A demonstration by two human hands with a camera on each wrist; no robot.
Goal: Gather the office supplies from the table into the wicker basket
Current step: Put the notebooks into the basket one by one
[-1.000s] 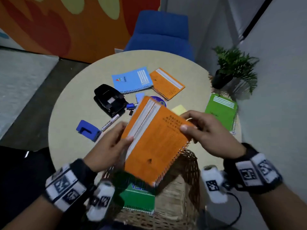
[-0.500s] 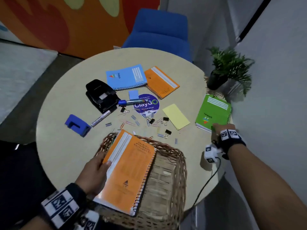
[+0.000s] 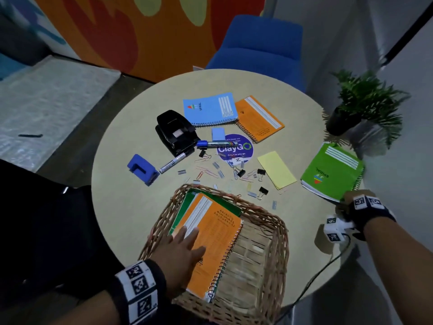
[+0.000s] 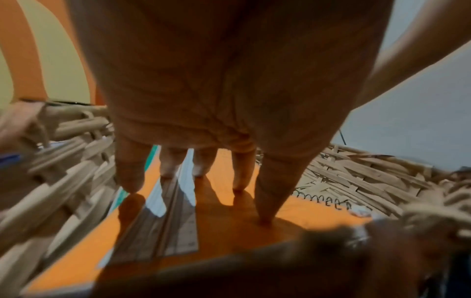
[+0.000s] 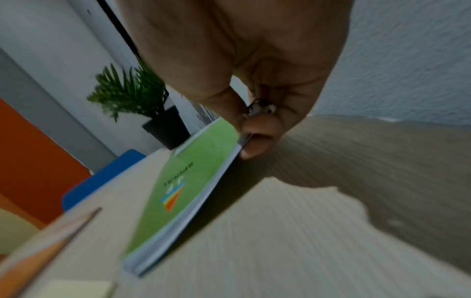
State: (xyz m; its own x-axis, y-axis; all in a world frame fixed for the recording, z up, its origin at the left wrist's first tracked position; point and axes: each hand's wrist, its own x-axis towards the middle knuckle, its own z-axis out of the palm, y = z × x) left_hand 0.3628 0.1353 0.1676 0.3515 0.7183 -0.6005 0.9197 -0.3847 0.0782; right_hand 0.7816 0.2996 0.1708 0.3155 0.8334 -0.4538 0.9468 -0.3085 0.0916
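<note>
The wicker basket (image 3: 276, 233) stands at the table's near edge. Inside it an orange spiral notebook (image 3: 218, 240) lies on a dark green one (image 3: 187, 202). My left hand (image 3: 185, 247) rests flat on the orange cover, fingers straight (image 4: 267, 193). My right hand (image 3: 351, 200) pinches the near corner of a bright green spiral notebook (image 3: 332, 170) at the table's right edge; thumb and fingers clamp its pages (image 5: 252, 137), lifting that corner. A blue notebook (image 3: 210, 109), another orange notebook (image 3: 260, 118), markers (image 3: 215, 144), a black hole punch (image 3: 175, 132) and a yellow pad (image 3: 276, 170) lie on the table.
Paper clips, binder clips (image 3: 262, 191) and staple strips are scattered ahead of the basket. A blue punch (image 3: 143, 170) lies left. A potted plant (image 3: 360, 104) stands beyond the green notebook, a blue chair (image 3: 260, 48) behind the round table (image 3: 121, 198). A wall is close on the right.
My left hand lowered the orange notebook into the basket and now lies flat on it. My right hand let go of it, reached right and took the green notebook's corner.
</note>
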